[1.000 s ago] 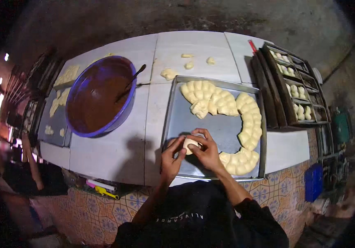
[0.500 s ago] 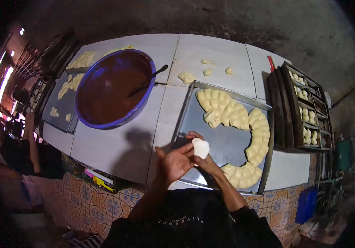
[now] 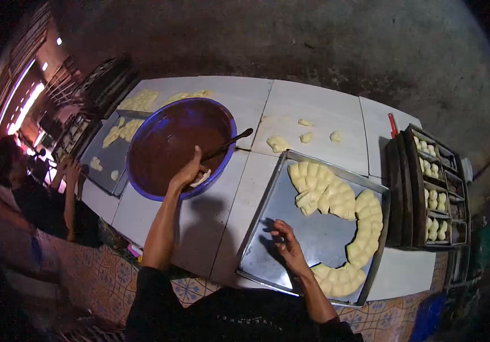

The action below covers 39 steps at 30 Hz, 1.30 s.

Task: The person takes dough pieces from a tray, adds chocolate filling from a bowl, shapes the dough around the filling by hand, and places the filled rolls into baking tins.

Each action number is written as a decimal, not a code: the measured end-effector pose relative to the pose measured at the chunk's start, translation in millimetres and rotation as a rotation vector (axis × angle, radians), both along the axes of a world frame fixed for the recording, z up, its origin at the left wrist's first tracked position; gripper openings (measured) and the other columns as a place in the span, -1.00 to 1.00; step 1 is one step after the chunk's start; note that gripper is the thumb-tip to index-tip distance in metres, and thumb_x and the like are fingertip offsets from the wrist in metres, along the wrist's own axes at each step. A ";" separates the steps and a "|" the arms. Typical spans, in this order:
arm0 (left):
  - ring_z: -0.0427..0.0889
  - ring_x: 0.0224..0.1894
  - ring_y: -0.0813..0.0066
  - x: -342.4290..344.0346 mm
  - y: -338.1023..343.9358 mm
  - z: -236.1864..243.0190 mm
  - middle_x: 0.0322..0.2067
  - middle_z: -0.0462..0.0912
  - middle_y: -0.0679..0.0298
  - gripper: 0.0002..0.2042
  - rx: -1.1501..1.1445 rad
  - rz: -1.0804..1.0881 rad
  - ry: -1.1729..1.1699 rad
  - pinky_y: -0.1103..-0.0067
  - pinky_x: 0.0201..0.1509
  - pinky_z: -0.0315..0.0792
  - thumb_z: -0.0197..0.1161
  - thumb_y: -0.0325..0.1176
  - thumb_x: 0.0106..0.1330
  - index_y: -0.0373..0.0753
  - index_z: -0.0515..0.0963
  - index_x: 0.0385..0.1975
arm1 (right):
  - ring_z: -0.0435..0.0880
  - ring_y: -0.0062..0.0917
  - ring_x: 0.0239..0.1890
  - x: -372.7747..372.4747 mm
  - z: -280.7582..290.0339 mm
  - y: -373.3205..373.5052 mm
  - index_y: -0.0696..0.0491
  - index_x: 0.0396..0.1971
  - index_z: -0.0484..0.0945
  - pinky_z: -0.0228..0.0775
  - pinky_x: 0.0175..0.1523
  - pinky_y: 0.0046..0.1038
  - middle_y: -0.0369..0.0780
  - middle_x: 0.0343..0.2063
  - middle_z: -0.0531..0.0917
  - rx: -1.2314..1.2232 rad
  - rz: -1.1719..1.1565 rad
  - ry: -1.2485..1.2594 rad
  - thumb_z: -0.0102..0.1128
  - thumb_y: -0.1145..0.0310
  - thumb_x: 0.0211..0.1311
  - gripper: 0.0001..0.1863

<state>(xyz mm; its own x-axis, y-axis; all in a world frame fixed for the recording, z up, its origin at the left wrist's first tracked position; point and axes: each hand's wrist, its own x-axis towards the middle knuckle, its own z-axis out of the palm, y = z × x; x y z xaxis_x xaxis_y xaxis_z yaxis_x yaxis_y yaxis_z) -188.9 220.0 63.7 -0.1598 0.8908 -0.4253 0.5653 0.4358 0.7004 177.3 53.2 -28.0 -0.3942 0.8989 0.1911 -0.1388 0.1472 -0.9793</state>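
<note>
A flattened piece of pale dough (image 3: 201, 179) lies in my left hand (image 3: 186, 171), its edge showing beneath the fingers. That hand is over the near right rim of a large purple basin (image 3: 138, 181), which holds brown filling (image 3: 168, 137). A dark spoon (image 3: 231, 143) leans on the basin's right side, its handle pointing out. My right hand (image 3: 291, 251) hovers over the left part of a metal tray (image 3: 259, 259), fingers apart and slightly bent, with nothing in them. Joined rows of pale dough pieces (image 3: 364, 231) curve along the tray's back and right sides.
Small dough lumps (image 3: 278, 143) lie on the white tiled table (image 3: 307, 102) behind the tray. Dark divided moulds (image 3: 436, 188) holding dough balls stand at the right. Another tray (image 3: 105, 154) with dough sits left of the basin, near a person (image 3: 40, 199) in dark clothes.
My left hand has moved left and up to the basin, carrying the dough piece. The right hand has come away from the dough and now hovers over the tray, empty. The view has shifted.
</note>
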 end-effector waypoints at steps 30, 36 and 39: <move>0.52 -0.36 0.61 221.2 -225.1 -35.8 -0.34 0.52 0.24 -0.82 0.327 0.018 -0.818 0.71 -0.37 0.49 0.26 -0.38 0.29 -0.41 0.56 -0.41 | 0.61 -0.38 -0.14 8.6 64.7 -53.9 0.18 -0.23 0.64 0.47 -0.10 -0.50 -0.10 -0.21 0.59 0.314 -0.281 -0.242 0.26 0.54 0.08 -0.78; 0.51 -0.38 0.62 216.7 -228.0 -62.2 -0.36 0.52 0.31 -0.77 0.602 -0.199 -0.614 0.73 -0.30 0.45 0.29 -0.48 0.24 -0.36 0.43 -0.16 | 0.54 -0.64 -0.29 11.5 66.9 -54.1 0.18 0.10 0.47 0.37 -0.20 -0.57 -0.20 -0.23 0.65 0.018 -0.306 -0.335 0.18 0.42 0.25 -0.59; 0.50 -0.27 0.59 224.6 -230.0 -34.1 -0.21 0.47 0.22 -0.87 0.506 -0.206 -0.794 0.71 -0.26 0.44 0.18 -0.65 0.21 -0.39 0.47 -0.26 | 0.53 -0.62 -0.17 29.6 40.7 -47.9 0.11 0.28 0.27 0.36 -0.07 -0.59 -0.23 -0.05 0.58 -0.304 -0.053 -0.218 0.16 0.39 0.28 -0.43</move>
<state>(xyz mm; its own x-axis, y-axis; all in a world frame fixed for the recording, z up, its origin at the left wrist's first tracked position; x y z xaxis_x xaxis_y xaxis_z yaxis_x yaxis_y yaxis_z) 35.7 -10.0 29.7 0.1890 0.9769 0.1000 -0.1225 -0.0776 0.9894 206.8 5.3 12.6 -0.3478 0.9218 -0.1713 0.0775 -0.1538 -0.9851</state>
